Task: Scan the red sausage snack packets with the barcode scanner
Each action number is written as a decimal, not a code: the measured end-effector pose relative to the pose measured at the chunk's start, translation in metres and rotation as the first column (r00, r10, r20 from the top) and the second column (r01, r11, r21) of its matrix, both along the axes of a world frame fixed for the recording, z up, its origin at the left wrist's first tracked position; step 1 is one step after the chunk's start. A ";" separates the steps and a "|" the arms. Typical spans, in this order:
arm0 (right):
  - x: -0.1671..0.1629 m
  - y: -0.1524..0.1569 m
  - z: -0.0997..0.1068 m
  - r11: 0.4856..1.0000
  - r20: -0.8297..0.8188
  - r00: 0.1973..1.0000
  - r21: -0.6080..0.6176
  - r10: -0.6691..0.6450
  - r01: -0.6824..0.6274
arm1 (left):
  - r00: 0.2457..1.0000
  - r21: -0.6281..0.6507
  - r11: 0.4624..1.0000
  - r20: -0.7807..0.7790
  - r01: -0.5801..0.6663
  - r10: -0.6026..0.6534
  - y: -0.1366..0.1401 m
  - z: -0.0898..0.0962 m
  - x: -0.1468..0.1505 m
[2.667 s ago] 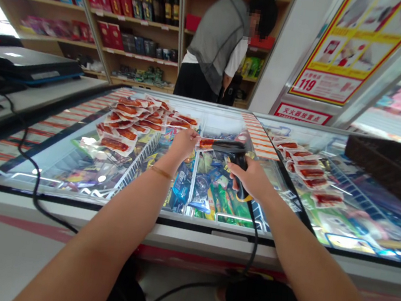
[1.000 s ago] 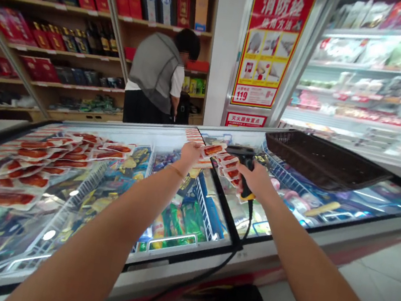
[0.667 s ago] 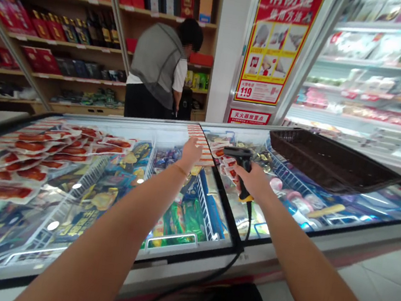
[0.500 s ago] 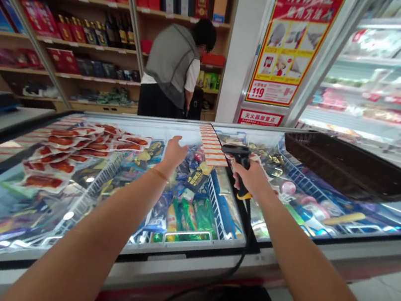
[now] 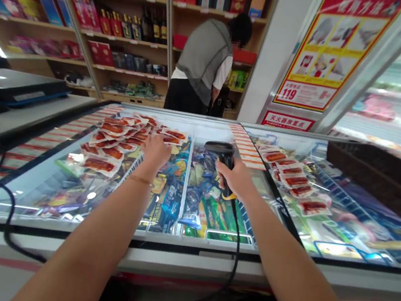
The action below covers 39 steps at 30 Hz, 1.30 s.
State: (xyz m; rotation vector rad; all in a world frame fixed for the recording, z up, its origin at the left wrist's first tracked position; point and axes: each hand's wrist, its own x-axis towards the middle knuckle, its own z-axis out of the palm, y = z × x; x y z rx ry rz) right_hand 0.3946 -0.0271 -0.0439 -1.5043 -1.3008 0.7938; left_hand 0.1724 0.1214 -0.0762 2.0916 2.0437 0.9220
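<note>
My right hand (image 5: 238,176) grips a black barcode scanner (image 5: 219,148) by its handle, with the cable hanging from its base. The scanner is above the glass of a chest freezer (image 5: 165,261). My left hand (image 5: 157,151) is at the right side of a spread of vacuum-packed sausages (image 5: 111,144) lying on the glass. Its fingers are partly bent and look apart, and the tips are at the nearest packs; contact is hard to make out. More sausage packs (image 5: 291,174) lie on the glass to the right of the scanner.
A dark plastic tray (image 5: 381,177) rests on the freezer's right part. Bagged frozen goods (image 5: 214,213) show through the glass. A black cable (image 5: 10,202) hangs at the left, near a flat dark device (image 5: 18,83). A person (image 5: 202,60) bends beside the shelves behind.
The view has turned left. My left hand has moved left to the sausage packs. The scanner, still in my right hand, has also shifted left, uncovering the packs on the right.
</note>
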 end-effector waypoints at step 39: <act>-0.004 -0.027 -0.009 0.993 0.201 0.972 -0.025 0.120 -0.118 | 0.765 0.110 0.803 0.254 0.585 -0.592 0.011 -0.010 -0.004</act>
